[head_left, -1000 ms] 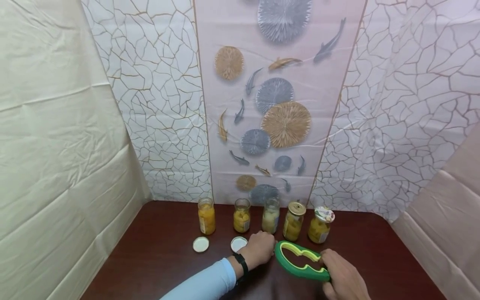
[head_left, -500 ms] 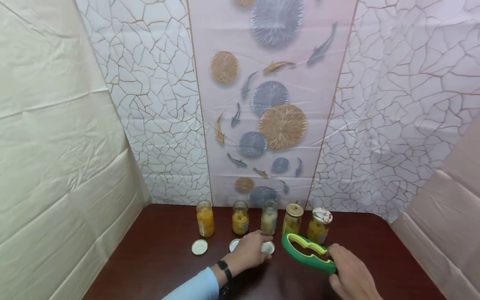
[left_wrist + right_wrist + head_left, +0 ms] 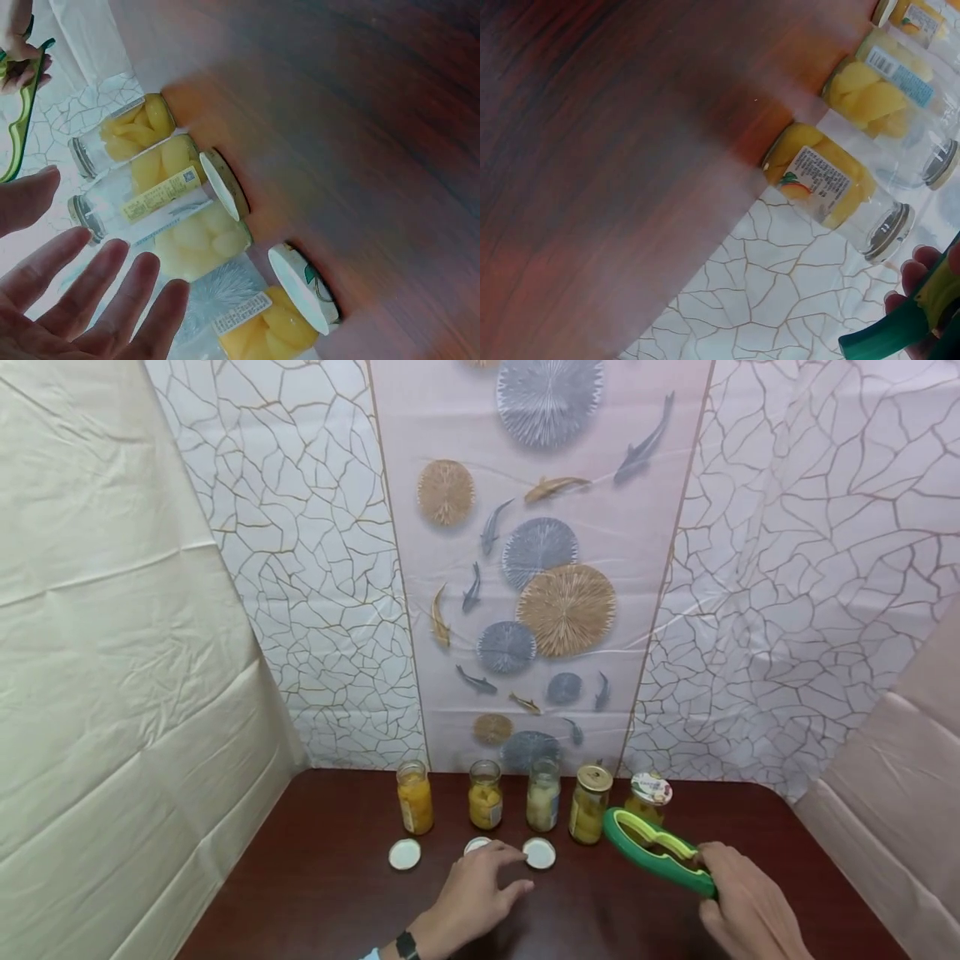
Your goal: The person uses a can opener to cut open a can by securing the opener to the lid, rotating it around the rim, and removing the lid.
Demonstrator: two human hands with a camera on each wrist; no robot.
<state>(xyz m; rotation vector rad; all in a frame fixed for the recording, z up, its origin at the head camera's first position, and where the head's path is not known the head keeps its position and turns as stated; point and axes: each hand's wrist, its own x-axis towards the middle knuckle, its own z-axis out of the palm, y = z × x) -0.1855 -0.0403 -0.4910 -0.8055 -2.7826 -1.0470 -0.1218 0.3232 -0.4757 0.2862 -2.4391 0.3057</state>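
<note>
While the right hand [image 3: 752, 897] grips one end of the green and yellow opener [image 3: 662, 865], fingers curled round it, the left hand [image 3: 474, 893] is released, its fingers apart and loosely extended over the table [image 3: 300, 877]. The opener is raised above the table at the right, its loop pointing toward the jars and covering the lower part of the last jar [image 3: 637, 807], which wears a white printed lid [image 3: 651, 788]. Next to that stands another closed jar [image 3: 587, 818], capped by a gold lid [image 3: 595, 777]. Further left are three lidless jars, all upright: a pale one [image 3: 543, 808], a yellow one [image 3: 485, 803] and, at the far end, an orange one [image 3: 416, 806]. Before these three lie three loose lids, white faces up: the left lid [image 3: 405, 854], the middle lid [image 3: 475, 844], partly hidden by the left hand, and the right lid [image 3: 539, 853], just beside the index fingertip; whether they touch, I cannot tell. A black band [image 3: 407, 946] circles the left wrist.
</note>
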